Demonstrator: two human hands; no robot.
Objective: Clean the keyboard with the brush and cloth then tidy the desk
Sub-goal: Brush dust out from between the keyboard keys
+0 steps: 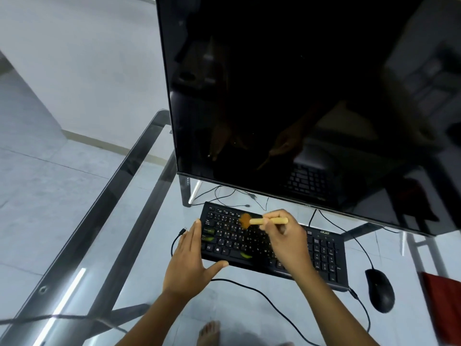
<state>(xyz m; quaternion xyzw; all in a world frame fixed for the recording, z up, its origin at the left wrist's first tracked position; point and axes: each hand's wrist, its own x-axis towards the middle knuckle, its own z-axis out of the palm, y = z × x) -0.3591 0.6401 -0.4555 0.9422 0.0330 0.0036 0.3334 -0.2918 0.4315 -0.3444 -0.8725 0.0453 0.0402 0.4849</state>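
Note:
A black keyboard (324,253) lies on the glass desk (139,221) in front of the monitor. My right hand (287,240) is over its middle, closed around a small brush (264,221) with a pale wooden handle. The brush's brown bristles touch the upper left keys. My left hand (189,260) rests flat against the keyboard's left end, fingers apart, thumb at the front edge. Small green bits lie on the keys at the left and front. A red cloth (444,303) lies at the desk's right edge, partly cut off.
A large dark monitor (299,96) stands behind the keyboard. A black mouse (380,290) sits right of the keyboard, with its cable looping forward. Other cables run behind and left of the keyboard. A bare foot shows through the glass below.

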